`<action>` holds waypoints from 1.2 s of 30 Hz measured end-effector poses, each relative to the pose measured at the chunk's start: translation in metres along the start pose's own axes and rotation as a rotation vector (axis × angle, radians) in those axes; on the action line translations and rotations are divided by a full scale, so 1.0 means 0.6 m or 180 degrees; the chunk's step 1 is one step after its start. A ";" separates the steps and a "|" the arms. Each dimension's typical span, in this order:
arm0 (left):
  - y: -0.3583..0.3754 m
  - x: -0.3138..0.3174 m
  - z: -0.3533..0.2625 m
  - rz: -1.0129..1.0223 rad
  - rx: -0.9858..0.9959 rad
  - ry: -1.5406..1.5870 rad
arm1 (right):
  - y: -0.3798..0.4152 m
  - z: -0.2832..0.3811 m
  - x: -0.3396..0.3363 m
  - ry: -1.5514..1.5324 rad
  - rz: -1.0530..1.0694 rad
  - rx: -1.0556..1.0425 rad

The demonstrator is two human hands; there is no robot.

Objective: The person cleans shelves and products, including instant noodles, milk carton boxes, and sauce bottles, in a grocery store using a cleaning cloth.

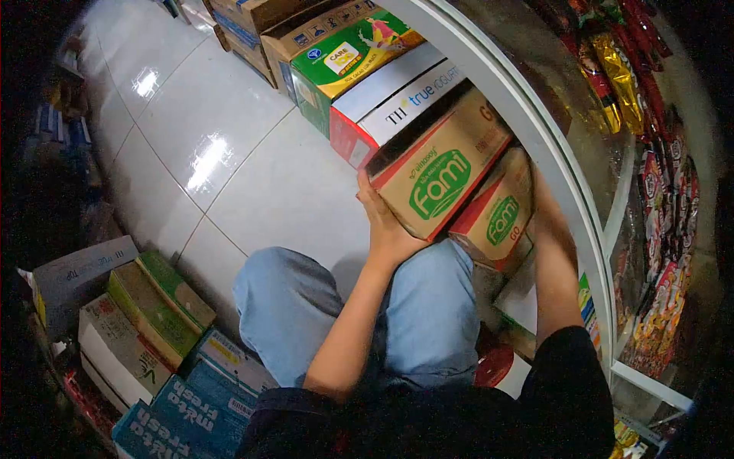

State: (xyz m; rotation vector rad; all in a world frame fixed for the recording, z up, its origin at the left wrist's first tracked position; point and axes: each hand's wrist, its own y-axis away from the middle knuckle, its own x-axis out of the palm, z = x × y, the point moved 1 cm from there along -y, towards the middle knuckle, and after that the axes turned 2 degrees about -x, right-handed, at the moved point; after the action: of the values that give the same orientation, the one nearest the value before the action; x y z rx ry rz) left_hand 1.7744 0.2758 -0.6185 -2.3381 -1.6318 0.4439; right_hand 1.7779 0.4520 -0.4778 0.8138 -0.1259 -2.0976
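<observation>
My left hand (386, 229) grips the near left corner of a large brown Fami carton (441, 183) with a green oval label and red edges. Its fingers press on the end and the thumb lies along the lower edge. A smaller Fami carton (502, 216) sits beside the large one, nearer to me and tilted. My right hand (540, 187) reaches in at the right side of the smaller carton, between it and the white metal frame; its fingers are hidden. Against the large carton's far side stands a TH true yogurt carton (417, 99).
A green Care carton (355, 53) and more brown cartons (248, 23) stand beyond. The white curved frame (562, 145) runs close along my right, with hanging snack packets (654, 214) behind it. Blue Meta Fresh cartons (183, 405) and other boxes (157, 306) lie at lower left.
</observation>
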 end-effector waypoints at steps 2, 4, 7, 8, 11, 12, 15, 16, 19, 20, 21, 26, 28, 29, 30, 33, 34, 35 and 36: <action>-0.005 -0.010 -0.014 0.0009 0.0027 -0.0048 | 0.004 -0.016 0.007 0.0131 0.0010 -0.0276; -0.008 -0.017 -0.026 0.0358 -0.0260 -0.0842 | 0.007 -0.032 0.017 0.0288 0.0027 -0.0557; -0.007 -0.017 -0.030 0.0386 -0.0412 -0.0714 | 0.007 -0.043 0.027 0.0609 0.0122 -0.1032; -0.005 -0.020 -0.034 0.0351 -0.0457 -0.0722 | 0.012 -0.048 0.030 0.0707 0.0171 -0.1173; 0.009 -0.043 -0.046 0.0914 -0.0847 0.0727 | 0.087 -0.034 0.076 0.2386 0.0523 -0.2932; 0.022 -0.050 -0.054 0.1409 -0.0990 0.1109 | 0.119 -0.024 0.097 0.1951 0.1206 -0.2762; 0.011 -0.067 -0.093 0.0452 0.0132 0.0755 | 0.147 -0.014 0.106 0.0867 0.2004 -0.2169; 0.001 -0.080 -0.095 0.0106 0.0870 0.0102 | 0.147 -0.020 0.106 0.0132 0.2437 -0.1550; 0.007 -0.095 -0.102 0.0394 0.0897 -0.0470 | 0.123 -0.005 0.069 0.0801 0.2079 -0.2758; 0.015 -0.093 -0.100 0.0689 0.0939 -0.0536 | 0.123 0.003 0.057 0.1906 0.1613 -0.3381; 0.025 -0.090 -0.089 0.0504 0.0552 -0.0539 | 0.122 0.002 0.055 0.1812 0.1222 -0.3307; 0.047 -0.059 -0.021 -0.0196 -0.0071 -0.0593 | 0.087 -0.056 0.047 0.0905 0.0137 -0.2724; 0.069 -0.044 0.030 -0.0329 -0.2307 0.0841 | 0.079 -0.063 0.048 0.0689 0.0025 -0.2602; 0.069 -0.031 0.071 -0.0729 -0.2521 0.1335 | 0.079 -0.060 0.049 0.0739 -0.0050 -0.2673; 0.058 -0.030 0.099 -0.0715 -0.2545 0.1324 | 0.081 -0.059 0.051 0.0791 -0.0123 -0.2734; 0.055 -0.027 0.147 -0.0842 -0.4312 0.3092 | 0.082 -0.061 0.049 0.0753 -0.0162 -0.2732; 0.045 -0.027 0.128 -0.0856 -0.4281 0.3098 | 0.079 -0.060 0.047 0.0746 -0.0157 -0.2763; 0.028 -0.032 0.082 -0.0786 -0.4012 0.3140 | 0.079 -0.060 0.047 0.0756 -0.0154 -0.2769; 0.010 -0.037 0.036 -0.0706 -0.3763 0.3166 | 0.080 -0.063 0.047 0.0762 -0.0155 -0.2753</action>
State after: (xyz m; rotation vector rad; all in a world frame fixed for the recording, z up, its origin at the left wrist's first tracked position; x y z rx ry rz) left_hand 1.7640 0.2535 -0.6382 -2.1443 -1.6557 -1.8550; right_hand 1.8214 0.4081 -0.5043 0.5120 0.8751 -1.8077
